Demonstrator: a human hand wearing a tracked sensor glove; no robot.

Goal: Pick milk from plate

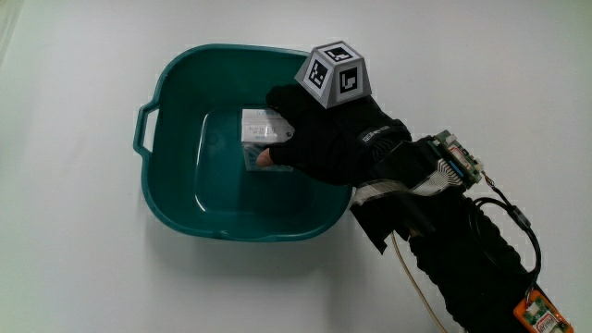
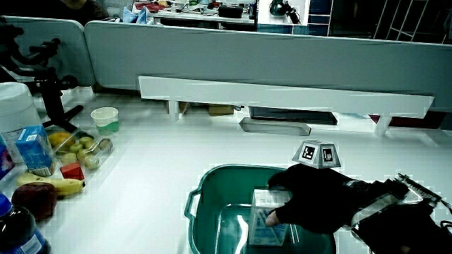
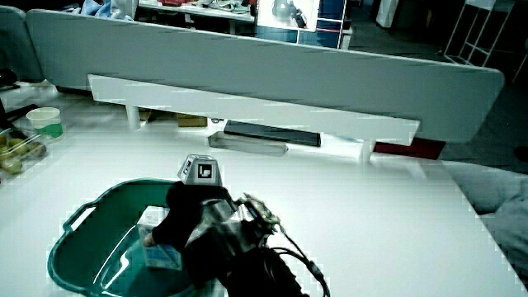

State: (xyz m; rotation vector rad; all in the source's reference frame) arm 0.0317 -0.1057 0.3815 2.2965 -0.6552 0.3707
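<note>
A teal plastic basin (image 1: 213, 52) with a handle stands on the white table; both side views show it too (image 2: 212, 176) (image 3: 82, 219). Inside it a small milk carton (image 1: 260, 124) stands upright, white and blue in both side views (image 2: 265, 224) (image 3: 153, 218). The black-gloved hand (image 1: 319, 141) reaches over the basin's rim and its fingers are curled around the carton (image 2: 311, 201) (image 3: 186, 216). The glove hides most of the carton's side. I cannot tell whether the carton still touches the basin floor.
At the table's edge in a side view lie a blue carton (image 2: 32, 148), bananas (image 2: 56, 185), a tray of fruit (image 2: 83, 147), a paper cup (image 2: 104, 120) and a white jug (image 2: 14, 106). A low grey partition (image 2: 247, 56) closes off the table.
</note>
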